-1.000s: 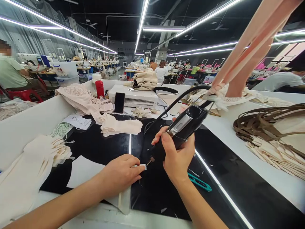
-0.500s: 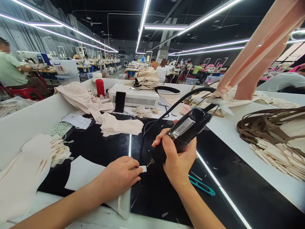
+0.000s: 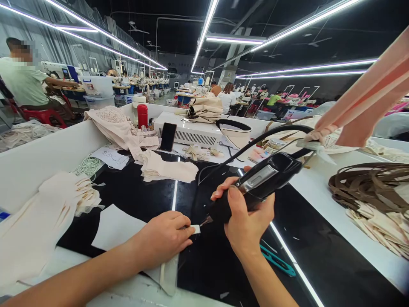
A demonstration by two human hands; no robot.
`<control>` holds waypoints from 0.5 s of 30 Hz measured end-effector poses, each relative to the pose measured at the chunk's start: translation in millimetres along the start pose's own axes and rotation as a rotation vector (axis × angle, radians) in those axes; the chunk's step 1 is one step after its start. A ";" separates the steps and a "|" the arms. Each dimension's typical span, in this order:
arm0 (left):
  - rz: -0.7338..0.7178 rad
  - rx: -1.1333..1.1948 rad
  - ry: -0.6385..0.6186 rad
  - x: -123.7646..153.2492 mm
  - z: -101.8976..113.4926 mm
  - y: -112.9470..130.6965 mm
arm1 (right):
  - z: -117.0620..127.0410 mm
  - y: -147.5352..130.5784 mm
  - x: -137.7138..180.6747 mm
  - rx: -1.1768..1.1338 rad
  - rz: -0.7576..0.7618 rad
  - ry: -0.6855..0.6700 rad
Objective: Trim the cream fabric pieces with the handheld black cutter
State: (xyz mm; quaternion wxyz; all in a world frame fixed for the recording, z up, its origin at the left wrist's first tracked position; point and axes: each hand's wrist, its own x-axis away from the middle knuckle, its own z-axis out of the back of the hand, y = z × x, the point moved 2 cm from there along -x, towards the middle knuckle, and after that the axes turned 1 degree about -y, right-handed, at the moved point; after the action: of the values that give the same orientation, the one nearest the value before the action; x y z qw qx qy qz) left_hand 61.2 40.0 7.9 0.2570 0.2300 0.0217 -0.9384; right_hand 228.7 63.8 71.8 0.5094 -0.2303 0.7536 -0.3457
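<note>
My right hand point(image 3: 247, 221) is wrapped around a black corded handheld cutter point(image 3: 258, 177), tilted with its narrow metal tip pointing down and left. That tip meets, or nearly meets, the end of a small white piece point(image 3: 196, 229). Holding the piece down on the black work surface point(image 3: 204, 264) is my left hand point(image 3: 166, 234), fingers together; the rest of the piece is hidden beneath them. Partly under my left forearm lies a white sheet point(image 3: 113, 228), and a clear strip point(image 3: 169, 277) sits below the hand. A teal-handled tool point(image 3: 279, 262) rests by my right wrist.
Beige fabric pieces point(image 3: 169, 166) lie ahead, more fabric point(image 3: 41, 221) at left. A phone point(image 3: 168, 136) leans against a white vented box point(image 3: 191, 132). Brown straps point(image 3: 358, 183) are heaped at right. Pink cloth point(image 3: 361, 98) suspends the cable. Co-workers sit beyond.
The view has shifted slightly, so most things appear a little further right. Both hands keep their grips, and the cutter's tip stays by the white piece.
</note>
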 end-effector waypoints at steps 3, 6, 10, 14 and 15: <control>0.004 -0.001 0.001 0.2 -1.9 0.1 | -0.2 0.5 -0.1 -0.002 -0.004 -0.007; 0.012 0.002 -0.005 0.5 -3.4 0.6 | 0.2 1.2 0.1 -0.005 -0.005 -0.012; 0.017 0.006 0.011 1.2 -4.1 0.9 | 0.6 2.8 1.1 -0.016 -0.003 -0.024; 0.035 0.023 0.004 1.5 -4.5 0.3 | -0.6 3.7 1.8 -0.017 0.005 -0.029; 0.041 0.026 0.001 1.5 -4.4 0.2 | -1.0 3.7 1.6 -0.014 0.010 -0.030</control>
State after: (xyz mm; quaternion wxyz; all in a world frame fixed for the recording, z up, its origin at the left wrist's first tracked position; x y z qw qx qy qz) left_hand 62.1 39.9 3.4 0.2731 0.2343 0.0050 -0.9330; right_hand 227.1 65.4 68.3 0.5209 -0.2352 0.7493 -0.3345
